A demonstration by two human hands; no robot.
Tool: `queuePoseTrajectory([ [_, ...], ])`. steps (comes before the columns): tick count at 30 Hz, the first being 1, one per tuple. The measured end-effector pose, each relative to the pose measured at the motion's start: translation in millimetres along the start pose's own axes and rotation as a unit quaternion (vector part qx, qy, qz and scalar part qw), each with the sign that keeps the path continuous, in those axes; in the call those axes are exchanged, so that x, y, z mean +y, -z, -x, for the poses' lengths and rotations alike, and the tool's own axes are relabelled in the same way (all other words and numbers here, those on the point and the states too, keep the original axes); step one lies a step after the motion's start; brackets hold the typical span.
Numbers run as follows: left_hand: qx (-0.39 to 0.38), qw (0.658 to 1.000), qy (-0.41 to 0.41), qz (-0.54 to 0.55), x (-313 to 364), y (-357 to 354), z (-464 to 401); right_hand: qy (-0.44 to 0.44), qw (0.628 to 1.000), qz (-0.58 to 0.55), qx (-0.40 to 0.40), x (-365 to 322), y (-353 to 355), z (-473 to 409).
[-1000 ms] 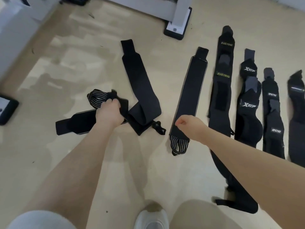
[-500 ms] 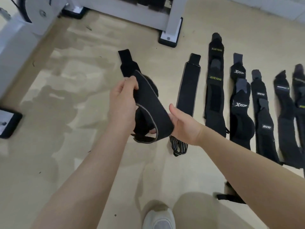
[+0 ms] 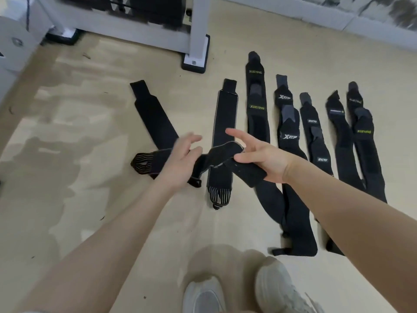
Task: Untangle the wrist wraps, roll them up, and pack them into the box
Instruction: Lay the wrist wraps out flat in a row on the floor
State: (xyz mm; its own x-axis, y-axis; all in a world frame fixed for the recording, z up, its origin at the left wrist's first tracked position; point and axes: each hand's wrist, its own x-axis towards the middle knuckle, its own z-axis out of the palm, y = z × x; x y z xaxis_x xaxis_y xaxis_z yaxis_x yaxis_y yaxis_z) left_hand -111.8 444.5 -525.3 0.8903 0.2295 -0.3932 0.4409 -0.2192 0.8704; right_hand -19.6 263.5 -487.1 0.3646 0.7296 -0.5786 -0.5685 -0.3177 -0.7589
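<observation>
wrap: long black elastic wrist wrap [image 3: 222, 154] held mid-air, so its twist shows.
left hand [image 3: 180, 162]: fingers spread, under it.
right hand [image 3: 259, 159]: thumb pinching it.

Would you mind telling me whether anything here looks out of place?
One wrist wrap lies slanted across the floor, folded and twisted between the left hand and right hand; the others lie roughly parallel.

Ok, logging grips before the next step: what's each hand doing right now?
Left hand: open, fingers spread against the wrist wrap, not gripping it.
Right hand: holds that wrap's folded part, thumb pinching it.
</observation>
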Motion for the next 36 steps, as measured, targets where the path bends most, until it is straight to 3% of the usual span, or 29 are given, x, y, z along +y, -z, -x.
queuePoseTrajectory([
  [2, -0.17, 0.979, -0.034, 0.106, 10, -8, 17, 0.019, 1.0, -0.021, -0.007, -2, 3, 5],
  [4, -0.233, 0.963, -0.046, 0.125, 15, -18, 15, 0.026, 0.998, -0.058, -0.004, -7, 9, 11],
  [9, -0.187, 0.978, -0.067, 0.055, 25, -30, 18, -0.039, 0.999, -0.015, -0.002, -15, 32, 16],
  [13, -0.102, 0.993, 0.001, 0.061, 45, -42, 7, -0.036, 0.997, -0.065, -0.015, -19, 43, 11],
  [15, -0.044, 0.982, 0.085, 0.161, 61, -45, -1, -0.004, 0.994, -0.108, -0.017, -18, 50, 10],
  [16, -0.045, 0.961, 0.135, 0.239, 71, -46, -4, 0.014, 0.993, -0.116, -0.009, -17, 53, 10],
  [18, -0.099, 0.929, 0.2, 0.294, 86, -48, -10, 0.033, 0.995, -0.089, 0.04, -14, 59, 8],
  [22, -0.209, 0.932, 0.249, 0.163, 102, -65, -8, 0.029, 0.988, -0.08, 0.13, -12, 70, -5],
  [25, -0.227, 0.91, 0.285, 0.199, 107, -84, 0, 0.0, 0.979, -0.105, 0.172, -14, 79, -17],
  [29, -0.239, 0.876, 0.33, 0.257, 93, -97, 6, -0.029, 0.962, 0.074, 0.263, -12, 92, -26],
  [33, -0.291, 0.843, 0.43, 0.138, 63, -87, 5, 0.009, 0.958, 0.107, 0.265, -4, 112, -33],
  [36, -0.273, 0.847, 0.437, 0.133, 41, -77, 0, 0.007, 0.961, 0.095, 0.259, -3, 128, -45],
])
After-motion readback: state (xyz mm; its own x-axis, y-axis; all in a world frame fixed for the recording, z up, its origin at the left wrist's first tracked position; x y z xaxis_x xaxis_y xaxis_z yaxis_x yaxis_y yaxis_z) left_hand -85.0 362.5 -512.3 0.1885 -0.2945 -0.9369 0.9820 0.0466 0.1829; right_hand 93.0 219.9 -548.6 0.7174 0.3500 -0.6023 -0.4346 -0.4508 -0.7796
